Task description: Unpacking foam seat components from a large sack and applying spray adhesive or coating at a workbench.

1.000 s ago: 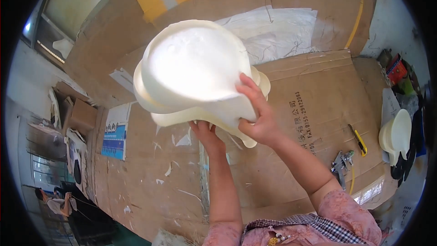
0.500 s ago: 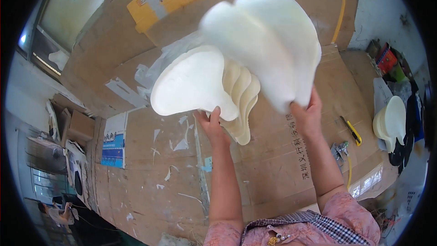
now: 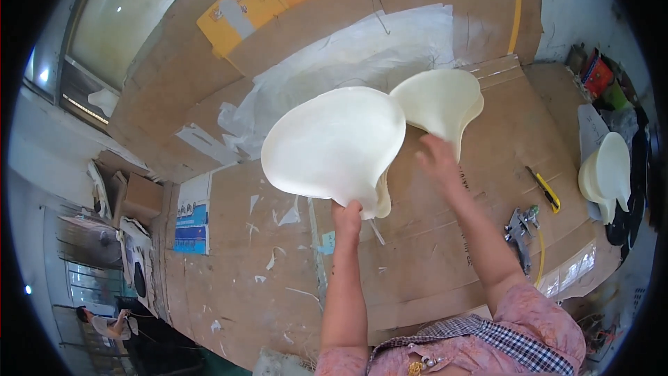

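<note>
Filling the centre of the frame, a cream shell-shaped piece (image 3: 334, 143) is gripped at its narrow lower end by the left hand (image 3: 346, 217). Well apart from it, the right hand (image 3: 438, 158) is placed beside a second cream piece (image 3: 440, 101), right of centre; whether that is held cannot be told. Farther right, a metal spray gun (image 3: 518, 233), a yellow cutter (image 3: 545, 190) and stacked cream pieces (image 3: 604, 174) are seen.

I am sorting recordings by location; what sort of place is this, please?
Probably a workshop: a cardboard-covered work surface with white scraps, a yellow utility knife, and stacked pale shells at the right.
</note>
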The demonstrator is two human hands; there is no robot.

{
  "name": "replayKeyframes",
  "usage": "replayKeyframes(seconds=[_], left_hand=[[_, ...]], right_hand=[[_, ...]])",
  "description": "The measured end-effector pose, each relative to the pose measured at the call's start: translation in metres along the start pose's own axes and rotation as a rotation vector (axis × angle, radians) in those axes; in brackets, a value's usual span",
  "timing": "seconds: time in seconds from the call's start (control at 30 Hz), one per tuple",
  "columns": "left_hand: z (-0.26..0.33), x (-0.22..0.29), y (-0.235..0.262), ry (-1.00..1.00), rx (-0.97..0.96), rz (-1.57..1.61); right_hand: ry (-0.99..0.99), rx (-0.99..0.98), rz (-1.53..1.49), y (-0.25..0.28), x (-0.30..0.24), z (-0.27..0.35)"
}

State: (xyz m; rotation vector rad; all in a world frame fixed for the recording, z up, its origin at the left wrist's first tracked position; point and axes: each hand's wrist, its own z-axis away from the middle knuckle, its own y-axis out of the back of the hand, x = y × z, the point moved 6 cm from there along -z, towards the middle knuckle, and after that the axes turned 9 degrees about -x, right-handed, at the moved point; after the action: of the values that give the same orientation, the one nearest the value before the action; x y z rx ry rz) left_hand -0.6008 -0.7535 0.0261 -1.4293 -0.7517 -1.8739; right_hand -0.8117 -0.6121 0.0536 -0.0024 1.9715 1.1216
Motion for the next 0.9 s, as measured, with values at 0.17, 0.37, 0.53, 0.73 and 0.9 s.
replayKeyframes(seconds=[0.17, 0.37, 0.53, 0.73, 0.9], left_hand=[[0.004, 0.012, 0.006, -0.071, -0.028, 0.043], [0.028, 0.007, -0.003, -0.098, -0.107, 0.119], [0.048, 0.004, -0.006, -0.296, 0.036, 0.290], [0.073, -0.026, 0.029, -0.153, 0.165, 0.310], [0.166, -0.083, 0.130, -0.001, 0.472, 0.231]], right_hand=[[-0.047, -0.285, -0.766, -0.068, -0.083, 0.052], [0.051, -0.234, -0.435, -0.053, -0.103, 0.024], [0.018, -0.086, -0.801, -0.017, -0.094, 0.014], [-0.161, 0.209, -0.350, 0.051, 0.075, -0.055], [-0.276, -0.020, 0.161, 0.056, 0.080, -0.028]])
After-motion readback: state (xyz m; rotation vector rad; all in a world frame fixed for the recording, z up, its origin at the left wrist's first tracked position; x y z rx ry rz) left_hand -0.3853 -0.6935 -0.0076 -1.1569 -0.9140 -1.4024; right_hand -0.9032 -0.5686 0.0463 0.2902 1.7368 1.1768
